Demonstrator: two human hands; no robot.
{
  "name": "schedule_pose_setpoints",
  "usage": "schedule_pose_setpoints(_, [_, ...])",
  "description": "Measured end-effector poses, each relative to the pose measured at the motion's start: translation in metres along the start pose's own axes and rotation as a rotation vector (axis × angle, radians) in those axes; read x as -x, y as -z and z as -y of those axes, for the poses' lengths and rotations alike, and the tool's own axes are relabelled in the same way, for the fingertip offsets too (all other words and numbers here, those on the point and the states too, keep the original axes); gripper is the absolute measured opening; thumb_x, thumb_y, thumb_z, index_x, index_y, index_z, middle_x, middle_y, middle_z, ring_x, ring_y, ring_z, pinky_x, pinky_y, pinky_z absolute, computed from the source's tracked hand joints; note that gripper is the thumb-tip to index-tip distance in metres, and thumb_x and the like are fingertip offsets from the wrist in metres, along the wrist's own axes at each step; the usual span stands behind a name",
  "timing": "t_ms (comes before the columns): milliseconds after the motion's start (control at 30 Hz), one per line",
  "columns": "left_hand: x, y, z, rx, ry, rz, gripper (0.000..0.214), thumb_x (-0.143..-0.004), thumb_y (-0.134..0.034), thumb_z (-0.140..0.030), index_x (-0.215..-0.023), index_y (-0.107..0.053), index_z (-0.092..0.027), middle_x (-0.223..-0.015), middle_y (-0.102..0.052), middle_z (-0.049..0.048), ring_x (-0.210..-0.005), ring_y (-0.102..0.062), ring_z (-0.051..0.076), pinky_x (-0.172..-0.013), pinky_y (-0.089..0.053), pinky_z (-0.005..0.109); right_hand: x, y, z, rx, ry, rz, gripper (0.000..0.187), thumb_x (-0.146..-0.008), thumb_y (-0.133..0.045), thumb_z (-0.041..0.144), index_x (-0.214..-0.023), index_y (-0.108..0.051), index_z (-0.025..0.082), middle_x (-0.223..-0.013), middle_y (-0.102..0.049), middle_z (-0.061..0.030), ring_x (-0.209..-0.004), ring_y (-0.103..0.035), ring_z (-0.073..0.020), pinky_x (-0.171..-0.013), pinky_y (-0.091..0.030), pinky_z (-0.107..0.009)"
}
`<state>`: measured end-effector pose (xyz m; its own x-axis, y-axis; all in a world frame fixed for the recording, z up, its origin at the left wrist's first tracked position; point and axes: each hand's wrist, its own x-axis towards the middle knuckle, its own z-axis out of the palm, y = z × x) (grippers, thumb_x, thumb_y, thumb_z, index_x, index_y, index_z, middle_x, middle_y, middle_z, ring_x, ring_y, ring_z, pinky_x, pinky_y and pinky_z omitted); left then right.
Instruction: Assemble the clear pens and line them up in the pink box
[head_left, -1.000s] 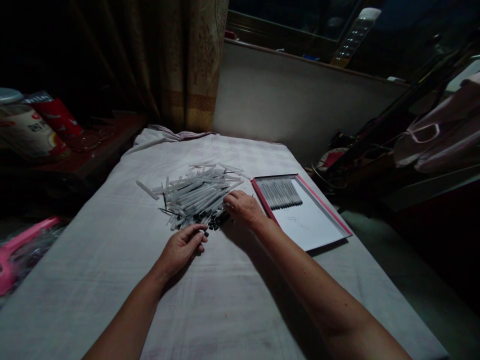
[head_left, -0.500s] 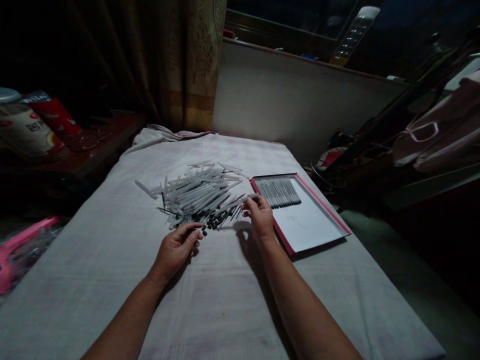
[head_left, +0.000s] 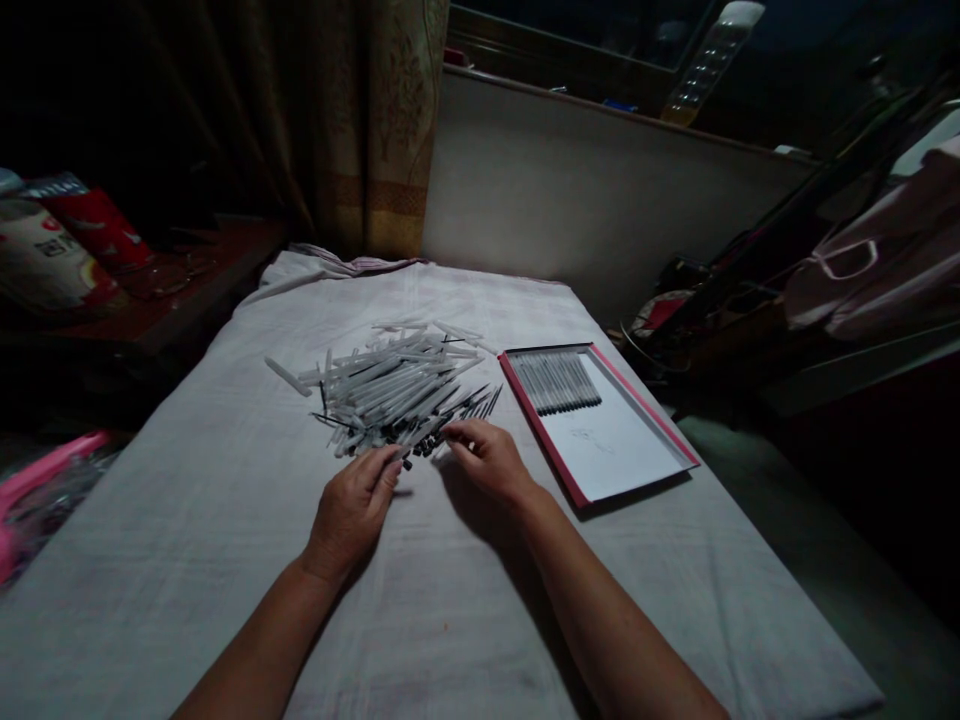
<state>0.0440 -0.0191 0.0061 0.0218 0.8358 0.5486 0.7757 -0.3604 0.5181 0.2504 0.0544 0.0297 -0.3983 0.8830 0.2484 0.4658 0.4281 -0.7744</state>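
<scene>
A heap of translucent pen barrels [head_left: 397, 385] lies on the cloth, with dark thin refills [head_left: 480, 402] and small black caps [head_left: 429, 443] along its near right side. My left hand [head_left: 354, 505] is closed at the heap's near edge, thumb and forefinger pinching the end of a pale pen barrel [head_left: 409, 446]. Over the black pieces, my right hand [head_left: 491, 460] has its thumb and fingertips drawn together; what sits between them is too small to make out. To the right, a red-edged box lid [head_left: 559, 465] holds a neat row of black-tipped pens [head_left: 559, 382].
A pale cloth [head_left: 420, 620] covers the table. At left, a side table bears a labelled jar [head_left: 52, 255] and a red packet [head_left: 109, 230]. Behind stand a curtain [head_left: 397, 130] and a sill with a clear bottle [head_left: 712, 65]. Pink cloth [head_left: 892, 250] hangs at right.
My right hand has moved left and down from beside the box lid to the black pieces, no longer holding the pale barrel. My left hand's fingers now pinch a pale barrel.
</scene>
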Motion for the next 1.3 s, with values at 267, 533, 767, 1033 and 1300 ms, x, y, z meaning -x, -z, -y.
schedule_pose_setpoints(267, [-0.002, 0.002, 0.002, 0.09, 0.111, 0.066, 0.033, -0.097, -0.047, -0.041, -0.107, -0.071, -0.021, -0.099, -0.077, 0.0073, -0.09, -0.072, 0.021, -0.084, -0.057, 0.032, -0.028, 0.037, -0.001, 0.875, 0.182, 0.38, 0.027, -0.097, -0.052, 0.02, -0.114, -0.072, 0.025, -0.104, -0.067, -0.0103, -0.093, -0.063, -0.023, -0.07, -0.048, -0.029])
schedule_pose_setpoints(533, [0.0, -0.001, 0.006, 0.135, 0.15, 0.063, 0.031, -0.095, -0.05, -0.04, -0.105, -0.072, -0.021, -0.096, -0.077, 0.0069, -0.088, -0.072, 0.021, -0.083, -0.057, 0.031, -0.047, 0.041, 0.001, 1.002, 0.41, 0.596, 0.021, -0.099, -0.051, 0.015, -0.104, -0.071, 0.018, -0.108, -0.066, -0.013, -0.097, -0.063, -0.023, -0.07, -0.05, -0.029])
schedule_pose_setpoints(767, [0.004, 0.002, 0.007, 0.148, 0.143, -0.018, 0.029, -0.094, -0.052, -0.039, -0.104, -0.072, -0.02, -0.097, -0.077, 0.0072, -0.09, -0.072, 0.021, -0.083, -0.058, 0.032, -0.032, 0.045, -0.006, 0.698, 0.271, 0.322, 0.013, -0.094, -0.055, 0.013, -0.094, -0.068, 0.017, -0.094, -0.072, -0.0101, -0.088, -0.067, -0.019, -0.076, -0.051, -0.028])
schedule_pose_setpoints(1033, [0.008, -0.001, 0.006, 0.133, 0.025, -0.006, 0.025, -0.096, -0.053, -0.034, -0.109, -0.071, -0.022, -0.101, -0.077, 0.0076, -0.092, -0.072, 0.021, -0.087, -0.057, 0.033, 0.01, 0.016, 0.014, -0.657, -0.17, -0.52, 0.025, -0.089, -0.062, 0.045, -0.093, -0.054, 0.021, -0.086, -0.076, -0.0039, -0.064, -0.07, -0.0146, -0.047, -0.052, -0.022])
schedule_pose_setpoints(1300, [0.007, -0.001, 0.004, 0.129, -0.009, 0.01, 0.024, -0.096, -0.052, -0.033, -0.109, -0.07, -0.022, -0.1, -0.077, 0.0067, -0.09, -0.072, 0.02, -0.085, -0.057, 0.031, 0.013, 0.004, 0.036, -0.737, -0.172, -0.494, 0.025, -0.086, -0.066, 0.043, -0.092, -0.056, 0.021, -0.084, -0.076, -0.0028, -0.064, -0.069, -0.0131, -0.048, -0.055, -0.021])
